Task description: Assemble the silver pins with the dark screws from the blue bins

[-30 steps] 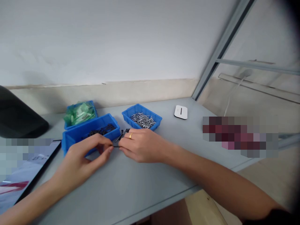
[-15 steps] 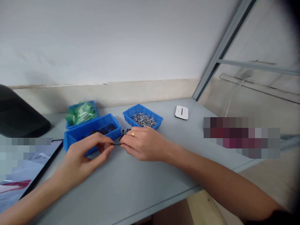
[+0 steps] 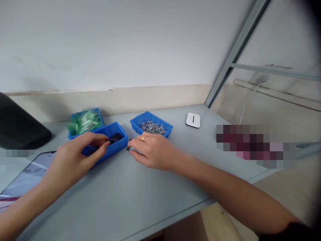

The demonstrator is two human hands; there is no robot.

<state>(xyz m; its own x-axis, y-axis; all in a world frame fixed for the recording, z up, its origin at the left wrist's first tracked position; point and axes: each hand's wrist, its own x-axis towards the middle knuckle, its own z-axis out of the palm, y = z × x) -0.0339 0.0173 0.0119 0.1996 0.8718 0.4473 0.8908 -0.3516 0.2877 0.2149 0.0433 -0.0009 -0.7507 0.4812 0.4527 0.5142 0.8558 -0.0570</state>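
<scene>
Dark screws (image 3: 116, 137) lie in the long blue bin (image 3: 115, 149) left of centre; above them the left hand (image 3: 77, 152) has thumb and index nearly meeting. Mid-frame, the right hand (image 3: 155, 150) curls at loose pieces (image 3: 127, 155) on the bench (image 3: 140, 197). Overlap hides whether either grips one. A light pinch, one piece at a time, should serve best. Counted: three blue bins, at least two loose pieces, one white device (image 3: 193, 120).

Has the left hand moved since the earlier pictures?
Yes: the left hand has shifted left and up in view, judged against the nearest blue bin.
</scene>
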